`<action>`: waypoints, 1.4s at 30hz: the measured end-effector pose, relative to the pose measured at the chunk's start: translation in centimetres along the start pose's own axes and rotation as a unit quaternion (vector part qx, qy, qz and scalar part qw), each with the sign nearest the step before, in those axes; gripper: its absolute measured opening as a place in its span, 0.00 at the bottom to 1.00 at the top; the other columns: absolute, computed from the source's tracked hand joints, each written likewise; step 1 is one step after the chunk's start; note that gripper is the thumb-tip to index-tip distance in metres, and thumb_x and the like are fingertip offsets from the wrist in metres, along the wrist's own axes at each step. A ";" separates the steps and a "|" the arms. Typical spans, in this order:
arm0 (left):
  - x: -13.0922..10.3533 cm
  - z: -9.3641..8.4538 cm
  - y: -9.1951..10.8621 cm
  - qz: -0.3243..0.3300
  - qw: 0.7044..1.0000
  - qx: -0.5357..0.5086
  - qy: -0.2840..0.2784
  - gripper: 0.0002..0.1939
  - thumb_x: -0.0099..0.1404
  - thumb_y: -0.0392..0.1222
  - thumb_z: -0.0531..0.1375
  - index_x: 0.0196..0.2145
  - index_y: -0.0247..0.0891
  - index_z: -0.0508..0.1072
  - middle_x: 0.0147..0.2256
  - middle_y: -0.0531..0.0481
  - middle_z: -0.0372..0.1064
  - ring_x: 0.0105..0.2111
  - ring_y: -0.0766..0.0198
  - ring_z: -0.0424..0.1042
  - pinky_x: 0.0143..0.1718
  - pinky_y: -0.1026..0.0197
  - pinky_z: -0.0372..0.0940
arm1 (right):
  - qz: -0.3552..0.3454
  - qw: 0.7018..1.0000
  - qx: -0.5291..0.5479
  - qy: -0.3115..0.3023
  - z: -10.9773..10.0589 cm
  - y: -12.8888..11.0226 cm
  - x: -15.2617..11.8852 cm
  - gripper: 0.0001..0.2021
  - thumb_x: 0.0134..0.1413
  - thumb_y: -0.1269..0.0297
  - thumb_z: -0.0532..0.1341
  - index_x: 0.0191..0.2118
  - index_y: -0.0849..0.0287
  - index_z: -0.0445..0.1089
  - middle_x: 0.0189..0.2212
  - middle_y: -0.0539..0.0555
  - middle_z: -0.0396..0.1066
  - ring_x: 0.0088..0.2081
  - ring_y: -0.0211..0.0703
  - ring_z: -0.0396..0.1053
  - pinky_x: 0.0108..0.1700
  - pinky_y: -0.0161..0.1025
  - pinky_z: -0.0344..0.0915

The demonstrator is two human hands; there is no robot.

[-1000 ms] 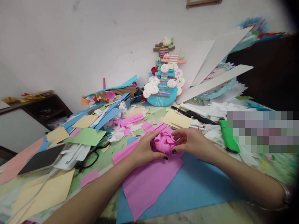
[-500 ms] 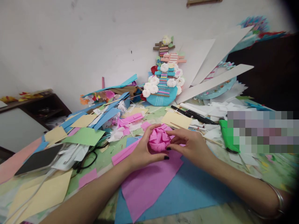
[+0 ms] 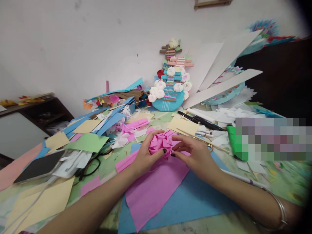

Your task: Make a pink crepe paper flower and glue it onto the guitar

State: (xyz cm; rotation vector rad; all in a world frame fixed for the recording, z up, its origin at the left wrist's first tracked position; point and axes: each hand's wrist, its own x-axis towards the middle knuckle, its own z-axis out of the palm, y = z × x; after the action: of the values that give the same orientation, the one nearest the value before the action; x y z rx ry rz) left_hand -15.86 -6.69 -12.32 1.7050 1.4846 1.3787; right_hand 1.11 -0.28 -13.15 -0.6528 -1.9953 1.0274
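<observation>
- While I watch through the head camera, the pink paper flower (image 3: 160, 143) sits between the person's two hands, its petals folded and crinkled; whether it is lifted or rests on something, I cannot tell.
- I see the left hand (image 3: 146, 156) cupped around the flower's left side, fingers curled behind it and thumb pressed on its near face.
- I find the right hand (image 3: 198, 156) at the flower's right edge, its fingers bent and the thumb tip close to them; I cannot tell whether they pinch a petal.
- Nearer me than the flower, a pink sheet (image 3: 153, 191) lies over a blue sheet (image 3: 195, 204).
- Left of the flower I make out a rolled pink strip (image 3: 126, 161), then black glasses (image 3: 97, 166) and a phone (image 3: 39, 164), well apart from it.
- Right of the flower I see scissors (image 3: 211, 149), a white pen (image 3: 240, 177) beside the right forearm, and a green case (image 3: 232, 139), farther off.
- Beyond the flower lie a pale yellow sheet (image 3: 182, 126) and black pens (image 3: 211, 123); farther back, a blue paper guitar (image 3: 179, 100) with white flowers stands upright near the wall (image 3: 73, 48).
</observation>
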 end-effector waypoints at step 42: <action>-0.2 0.0 0.0 -0.104 0.930 -0.337 -0.100 0.35 0.48 0.34 0.65 0.53 0.43 0.59 0.41 0.47 0.67 0.33 0.63 0.70 0.31 0.63 0.68 | -0.242 0.955 -0.174 -0.012 -0.8 -0.3 -0.2 0.07 0.48 0.76 0.63 0.32 0.57 0.70 0.48 0.57 0.60 0.51 0.50 0.57 0.48 0.48 0.62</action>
State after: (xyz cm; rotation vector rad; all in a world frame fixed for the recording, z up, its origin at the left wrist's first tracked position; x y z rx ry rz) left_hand -15.82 -6.91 -12.41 1.1691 0.8925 1.3396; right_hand 1.84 -0.21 -12.70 -0.2981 -2.2253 0.3973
